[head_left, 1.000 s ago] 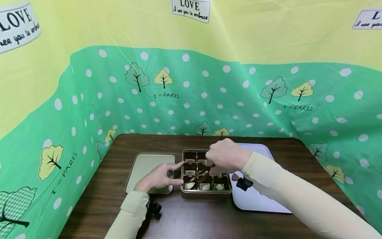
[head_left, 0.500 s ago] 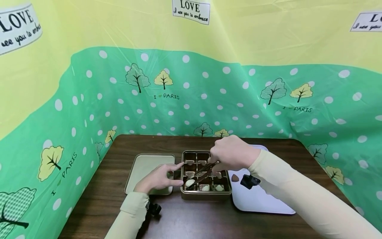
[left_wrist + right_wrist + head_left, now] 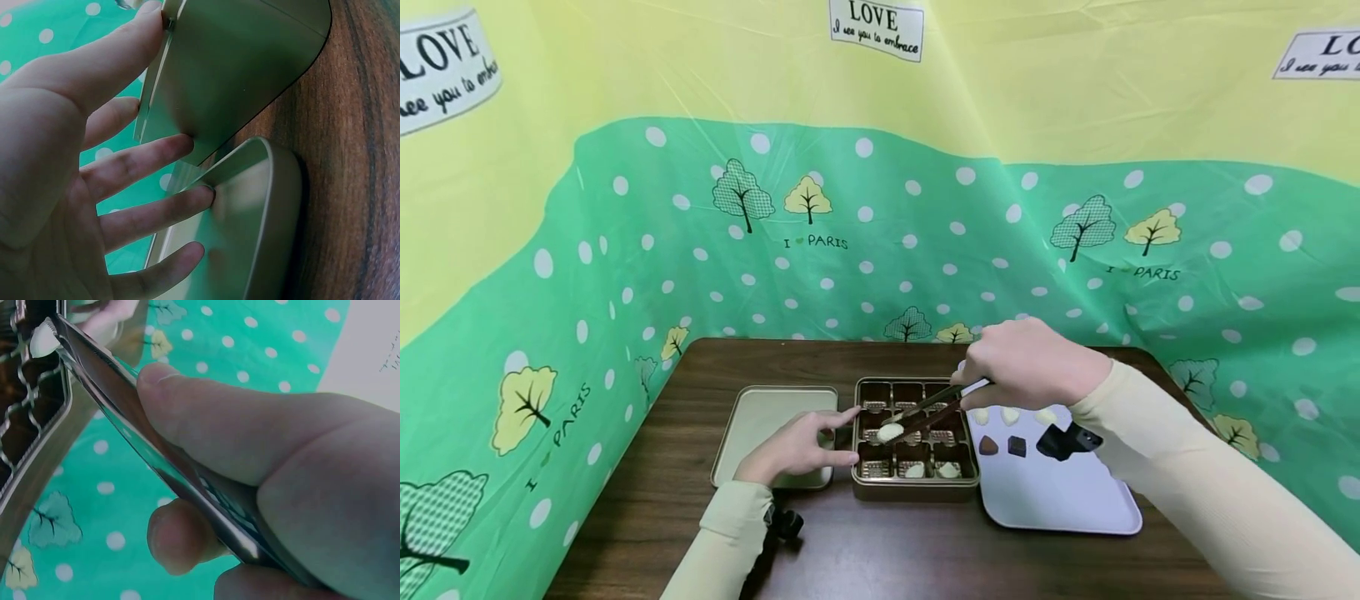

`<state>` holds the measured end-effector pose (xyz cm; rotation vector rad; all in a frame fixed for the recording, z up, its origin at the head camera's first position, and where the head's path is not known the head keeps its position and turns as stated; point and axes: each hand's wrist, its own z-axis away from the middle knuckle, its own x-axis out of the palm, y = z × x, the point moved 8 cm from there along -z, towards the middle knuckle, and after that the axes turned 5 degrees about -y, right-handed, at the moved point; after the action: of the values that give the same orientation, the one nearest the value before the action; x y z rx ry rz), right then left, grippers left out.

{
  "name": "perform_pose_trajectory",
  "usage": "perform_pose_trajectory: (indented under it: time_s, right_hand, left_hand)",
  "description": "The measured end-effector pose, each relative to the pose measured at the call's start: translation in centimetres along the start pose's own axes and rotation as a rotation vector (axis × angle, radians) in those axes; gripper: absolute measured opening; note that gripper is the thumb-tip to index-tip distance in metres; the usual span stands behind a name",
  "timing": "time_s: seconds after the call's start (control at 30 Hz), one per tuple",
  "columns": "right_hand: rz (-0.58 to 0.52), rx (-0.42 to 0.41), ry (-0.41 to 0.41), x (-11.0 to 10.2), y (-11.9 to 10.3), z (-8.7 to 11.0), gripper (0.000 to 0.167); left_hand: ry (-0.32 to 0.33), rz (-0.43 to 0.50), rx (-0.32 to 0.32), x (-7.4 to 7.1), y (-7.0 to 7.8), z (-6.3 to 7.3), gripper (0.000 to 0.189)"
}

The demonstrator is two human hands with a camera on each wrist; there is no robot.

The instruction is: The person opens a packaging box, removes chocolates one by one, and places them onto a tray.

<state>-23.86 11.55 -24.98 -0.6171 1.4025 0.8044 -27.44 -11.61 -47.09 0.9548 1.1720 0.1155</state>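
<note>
My right hand (image 3: 1033,362) grips metal tongs (image 3: 156,450) between thumb and fingers. Their tips pinch a white chocolate (image 3: 890,432), held over the middle-left part of a divided tin box (image 3: 917,493). Whether the piece touches the tin's insert is unclear. Against the tin's left side rests my left hand (image 3: 797,446), its fingers spread and fairly straight; in the left wrist view fingertips touch the tin's wall (image 3: 244,81). White pieces lie in the front middle compartment (image 3: 914,471) and front right compartment (image 3: 949,471). The front left one shows only its ribbed floor.
A pale tin lid (image 3: 767,417) lies left of the box, partly under my left hand. On the right, a lavender tray (image 3: 1060,508) carries a brown piece (image 3: 988,445), a dark square piece (image 3: 1017,447) and white pieces (image 3: 1010,414). A patterned curtain (image 3: 910,250) surrounds the table.
The tongs have lifted the white chocolate out of the front left compartment, back and slightly right. My right hand has moved right, uncovering more of the tray. The left hand has stayed put.
</note>
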Motion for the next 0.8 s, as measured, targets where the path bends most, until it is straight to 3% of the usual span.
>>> perform_pose_trajectory:
  time_s: [0.2,0.47,0.8]
  right_hand:
    - [-0.038,0.094,-0.009,-1.0,1.8,2.2,0.023]
    - [-0.065,0.235,-0.057,-0.7,4.7,5.2,0.034]
    - [-0.061,0.299,-0.078,0.7,7.2,8.7,0.034]
  left_hand:
    - [-0.003,0.001,0.009,0.1,0.0,-0.1,0.083]
    - [0.002,0.003,-0.001,0.0,-0.1,0.0,0.083]
    - [0.0,0.004,0.002,0.0,0.1,0.0,0.083]
